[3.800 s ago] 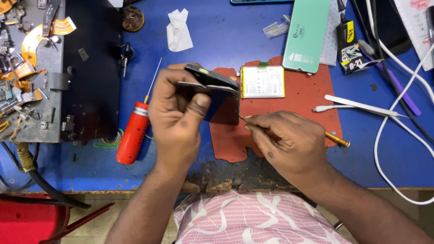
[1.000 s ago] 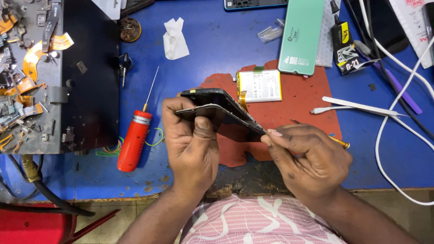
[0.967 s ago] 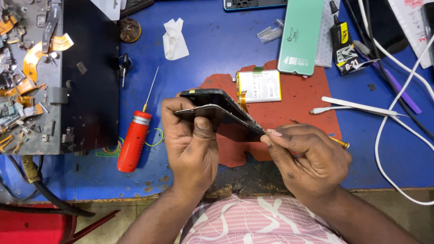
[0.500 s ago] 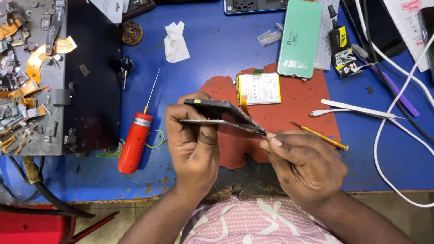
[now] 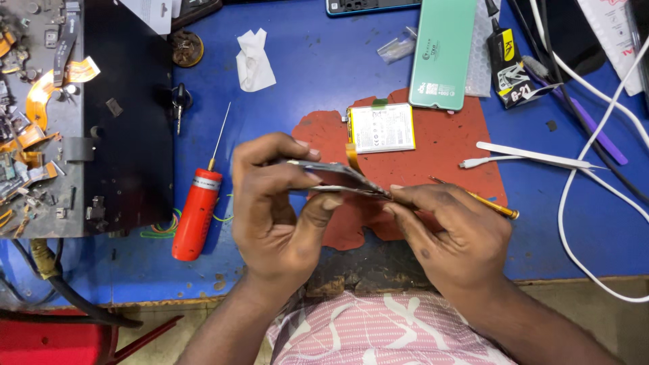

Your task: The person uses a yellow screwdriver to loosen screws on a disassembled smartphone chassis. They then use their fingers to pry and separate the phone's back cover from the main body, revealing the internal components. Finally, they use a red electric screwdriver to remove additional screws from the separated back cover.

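Phone, seen edge-on and split into two thin layers, sits above the red mat on the blue table. The left hand grips its left part, and the right hand pinches its right end. A red screwdriver lies just left of the hands.

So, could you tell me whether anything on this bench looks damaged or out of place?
Yes: the red mat has ragged, torn edges, and the bench edge below it is worn bare. The phone in the left hand and right hand is split open.
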